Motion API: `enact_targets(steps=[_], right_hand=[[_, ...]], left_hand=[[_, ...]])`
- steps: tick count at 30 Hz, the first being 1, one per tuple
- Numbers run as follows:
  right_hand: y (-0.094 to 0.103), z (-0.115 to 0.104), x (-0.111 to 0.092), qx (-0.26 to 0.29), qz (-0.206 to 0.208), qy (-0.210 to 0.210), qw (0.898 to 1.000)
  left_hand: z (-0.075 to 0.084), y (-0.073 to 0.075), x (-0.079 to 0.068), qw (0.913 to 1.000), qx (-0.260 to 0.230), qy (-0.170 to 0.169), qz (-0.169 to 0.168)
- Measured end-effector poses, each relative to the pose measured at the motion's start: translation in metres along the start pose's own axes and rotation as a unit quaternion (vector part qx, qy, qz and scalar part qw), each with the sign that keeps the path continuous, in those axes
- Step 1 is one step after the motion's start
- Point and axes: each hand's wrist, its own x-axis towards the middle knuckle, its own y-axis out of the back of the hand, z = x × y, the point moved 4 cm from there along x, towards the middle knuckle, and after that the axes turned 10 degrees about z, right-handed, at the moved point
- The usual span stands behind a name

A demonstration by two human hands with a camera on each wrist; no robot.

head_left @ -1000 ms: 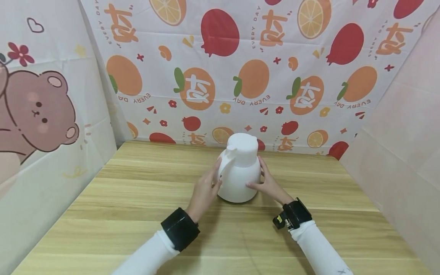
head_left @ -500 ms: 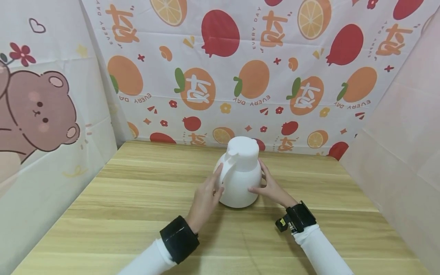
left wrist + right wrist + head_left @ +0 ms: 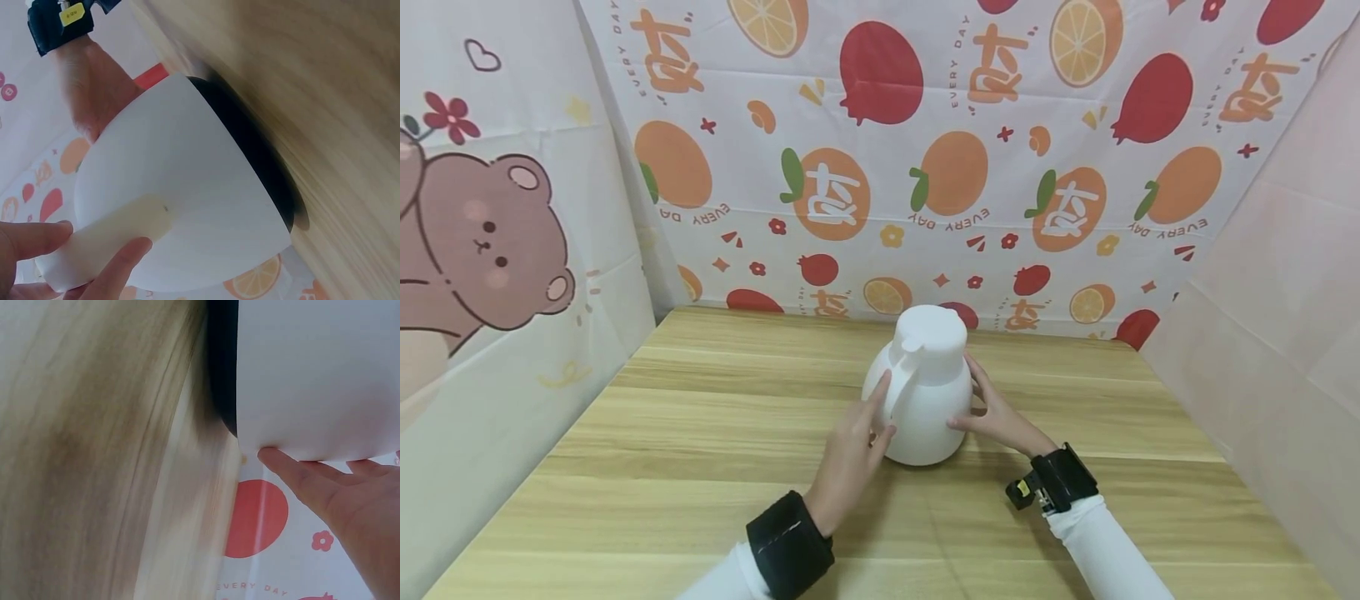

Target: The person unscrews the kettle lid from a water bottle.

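On the table point(image 3: 700, 467), between the left hand point(image 3: 844, 458) gripping its handle point(image 3: 906, 382) and the right hand point(image 3: 1003, 421) with fingertips spread against its side, sits the white jug point(image 3: 934, 421), probably stiff, smooth and fairly heavy, best held by that handle with its belly steadied.

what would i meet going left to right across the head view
Bear print, left wristband, left hand, jug, right hand, right wristband.

A white lidded jug point(image 3: 319, 375) runs off the right-wrist view's top edge and, seen from the left wrist, hides part of the right hand point(image 3: 97, 90).
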Motion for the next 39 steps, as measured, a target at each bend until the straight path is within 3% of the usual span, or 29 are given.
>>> enact_targets(steps=[6, 27, 39], right_hand=[[0.003, -0.002, -0.005, 0.007, -0.010, 0.004, 1.000], [0.007, -0.005, -0.014, 0.049, -0.063, 0.026, 0.997], [0.008, -0.007, -0.016, 0.063, -0.089, 0.033, 0.993]], left_hand=[[0.008, 0.003, -0.006, 0.9988, 0.011, -0.041, 0.024], [0.030, 0.006, -0.022, 0.9989, 0.010, -0.043, -0.014], [0.040, 0.005, -0.033, 0.9960, 0.028, -0.081, -0.026]])
